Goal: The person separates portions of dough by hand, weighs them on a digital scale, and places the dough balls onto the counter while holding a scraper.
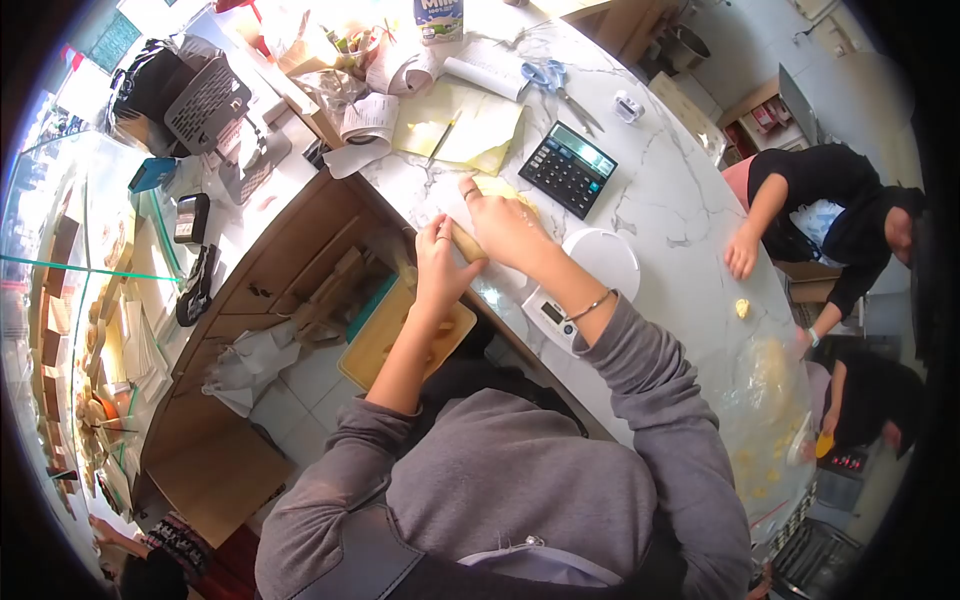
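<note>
Both my hands meet at the near edge of the marble counter, around a tan, roll-like object (466, 243). My left hand (438, 262) lies along its near side with the fingers bent against it. My right hand (505, 228) presses on its other side, fingers curled, a ring showing. Yellowish paper or sheet (500, 190) lies just beyond my right hand. A white digital scale (550, 312) with a round plate (603, 258) stands under and beside my right forearm. The black calculator (568, 168) rests beyond my right hand.
Scissors (560, 92), a pen (442, 140) and papers (365, 130) lie farther back. A small yellow lump (742, 308) and a plastic sheet (765, 400) are at right, near two people. Below the counter edge is a yellow tray (375, 345); a glass case (90, 270) stands left.
</note>
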Motion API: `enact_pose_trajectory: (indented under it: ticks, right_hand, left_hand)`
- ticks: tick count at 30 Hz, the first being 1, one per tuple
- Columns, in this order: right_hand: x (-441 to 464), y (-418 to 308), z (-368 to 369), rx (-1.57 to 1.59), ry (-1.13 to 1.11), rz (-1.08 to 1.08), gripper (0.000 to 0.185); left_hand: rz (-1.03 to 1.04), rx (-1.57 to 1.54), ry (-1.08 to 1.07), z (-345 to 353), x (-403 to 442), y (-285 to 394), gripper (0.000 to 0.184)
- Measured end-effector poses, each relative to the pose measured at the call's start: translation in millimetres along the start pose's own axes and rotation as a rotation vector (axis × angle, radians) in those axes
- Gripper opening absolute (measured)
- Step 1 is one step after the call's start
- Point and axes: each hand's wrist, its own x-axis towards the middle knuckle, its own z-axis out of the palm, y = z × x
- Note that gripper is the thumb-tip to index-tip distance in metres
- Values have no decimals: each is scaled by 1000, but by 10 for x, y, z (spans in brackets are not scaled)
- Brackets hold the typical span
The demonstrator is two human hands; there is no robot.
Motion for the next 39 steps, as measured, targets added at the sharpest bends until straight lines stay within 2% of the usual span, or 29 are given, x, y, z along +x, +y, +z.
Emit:
enact_pose_trajectory:
  ticks: [5,8,10,13,15,18,21,24,27,28,33,35,39]
  right_hand:
    - [139,-194,139,14,43,49,47]
    - [299,-187,164,22,102,65,48]
    - [384,-21,196,31,174,69,51]
    - [308,159,95,115,102,167,58]
    - [184,221,27,133,108,149,59]
    - [-88,252,-86,185,128,136,61]
    - [-255,352,-97,242,271,108,62]
    - [-334,250,-131,245,301,111,60]
    - [-309,81,-122,198,278,67,59]
    - [-301,25,-119,103,206,93,54]
    - [-143,2,152,28,143,48,48]
    - [-99,-116,143,-46,64,76,44]
    - [90,-198,146,-30,103,126,43]
  left_hand:
    - [11,-118,11,210,72,-274,57]
    - [-95,-167,-19,-108,111,-23,45]
    - [-109,-228,-10,-94,117,-89,41]
    - [-123,-225,-22,-121,99,-105,43]
    - [-170,-275,-46,-148,92,-119,42]
    - [-86,-284,11,-133,36,-168,34]
    - [-97,-292,40,-130,17,-125,25]
    - [-45,-189,100,-94,-9,-112,25]
    - [150,-67,246,-71,10,-121,21]
    - [129,-113,203,-68,20,-136,21]
    - [44,-310,83,-96,47,-150,19]
    - [75,-274,57,-119,79,-135,20]
    - [19,-269,-10,-77,109,-196,22]
